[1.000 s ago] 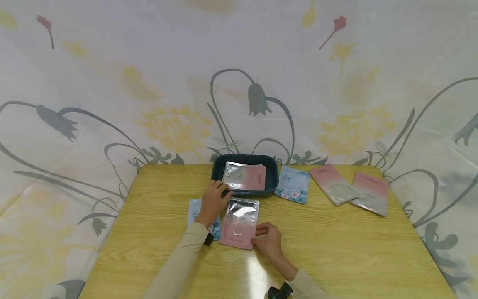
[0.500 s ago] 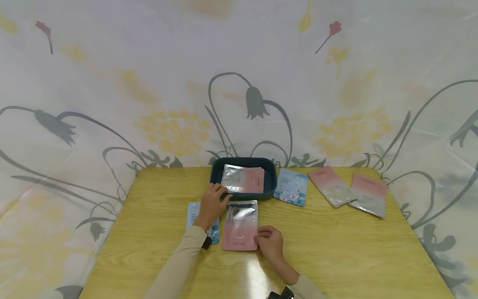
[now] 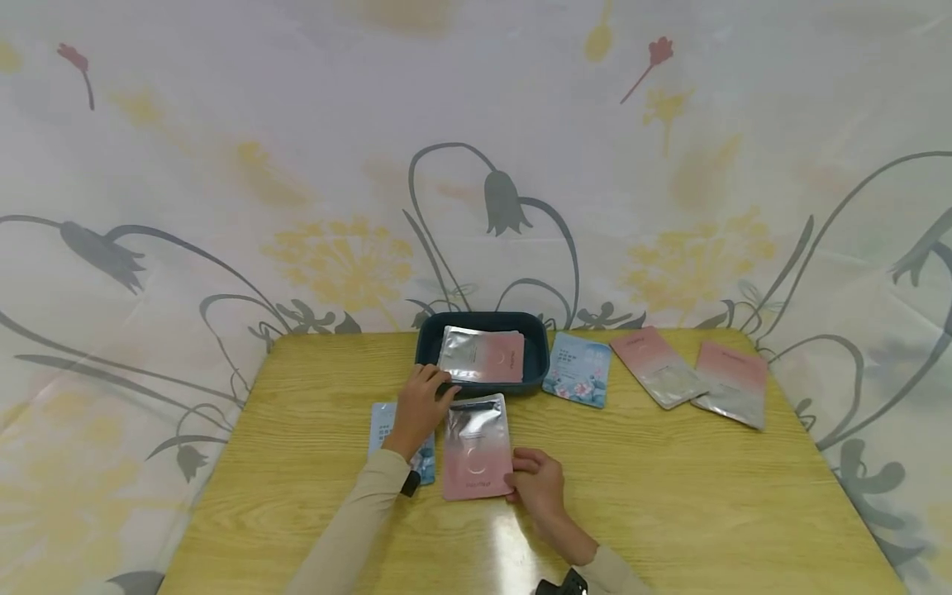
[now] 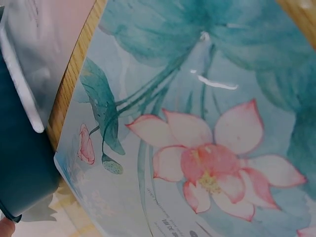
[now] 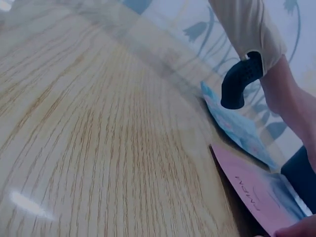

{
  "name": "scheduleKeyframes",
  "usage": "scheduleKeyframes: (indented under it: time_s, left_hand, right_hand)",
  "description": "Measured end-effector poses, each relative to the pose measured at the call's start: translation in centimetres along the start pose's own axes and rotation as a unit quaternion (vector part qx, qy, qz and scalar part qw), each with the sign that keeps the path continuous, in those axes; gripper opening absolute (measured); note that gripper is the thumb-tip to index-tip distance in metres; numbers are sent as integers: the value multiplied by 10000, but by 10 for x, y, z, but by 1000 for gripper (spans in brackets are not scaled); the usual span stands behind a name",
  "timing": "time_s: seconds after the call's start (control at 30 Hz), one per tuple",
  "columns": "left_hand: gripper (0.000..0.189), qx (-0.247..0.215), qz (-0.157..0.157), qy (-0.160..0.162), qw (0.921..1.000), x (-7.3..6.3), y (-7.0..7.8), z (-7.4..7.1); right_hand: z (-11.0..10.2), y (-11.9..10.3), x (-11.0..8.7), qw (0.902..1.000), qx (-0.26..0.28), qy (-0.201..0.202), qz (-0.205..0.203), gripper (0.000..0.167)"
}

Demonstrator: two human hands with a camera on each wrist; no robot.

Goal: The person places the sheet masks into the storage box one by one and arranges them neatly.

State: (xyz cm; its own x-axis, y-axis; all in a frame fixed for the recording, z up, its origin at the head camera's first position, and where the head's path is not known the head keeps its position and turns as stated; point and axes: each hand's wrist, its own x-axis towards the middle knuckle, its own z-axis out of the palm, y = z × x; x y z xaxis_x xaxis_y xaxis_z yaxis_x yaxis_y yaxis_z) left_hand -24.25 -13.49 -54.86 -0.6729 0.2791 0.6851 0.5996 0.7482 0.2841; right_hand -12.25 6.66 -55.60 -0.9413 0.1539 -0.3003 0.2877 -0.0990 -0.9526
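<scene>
The right hand (image 3: 539, 486) pinches the packet (image 3: 478, 450) by its right edge; the left hand (image 3: 422, 405) grips the tray (image 3: 513, 389). The packet is just in front of the tray, long axis running towards it, silver end nearest.

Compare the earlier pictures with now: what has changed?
The front pink-and-silver pouch has turned slightly counterclockwise: its far end swung left, its near end right. The right hand stayed at its near right corner, the left hand at the dark box; the other pouches stayed put.
</scene>
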Motion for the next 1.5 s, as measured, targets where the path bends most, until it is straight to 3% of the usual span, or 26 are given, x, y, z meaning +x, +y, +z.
scheduleKeyframes:
  time_s: [0.13, 0.3, 0.4, 0.5, 0.6, 0.8, 1.03, 1.5]
  left_hand:
    - [19, -42, 32, -20, 10000, 0, 2, 0]
    - [18, -20, -14, -38, 10000, 0, 2, 0]
    - [19, -18, 6, -38, 10000, 0, 2, -1]
    - [19, -10, 28, -15, 10000, 0, 1, -1]
    - [19, -7, 14, -2, 10000, -1, 0, -1]
    - [16, -21, -93, -109, 9999, 0, 0, -4]
    - [16, 55, -37, -46, 10000, -1, 0, -3]
    - [18, 65, -18, -49, 10000, 1, 1, -3]
  right_hand:
    - [-4, 0, 1, 9997, -190, 132, -3, 43]
    - [-13, -1, 3, 9994, -321, -92, -102, 42]
    - [-18, -3, 5, 9960, -770, -122, -439, 40]
    - [-24, -5, 9, 9854, -1404, -129, -951, 37]
    - [-29, -7, 14, 9774, -1721, -327, -1184, 37]
    - [-33, -14, 21, 9803, -1548, -987, -734, 42]
    - [-42, -18, 26, 9814, -1304, -1322, -488, 40]
    - [-76, -51, 33, 9738, -1079, -1963, -405, 41]
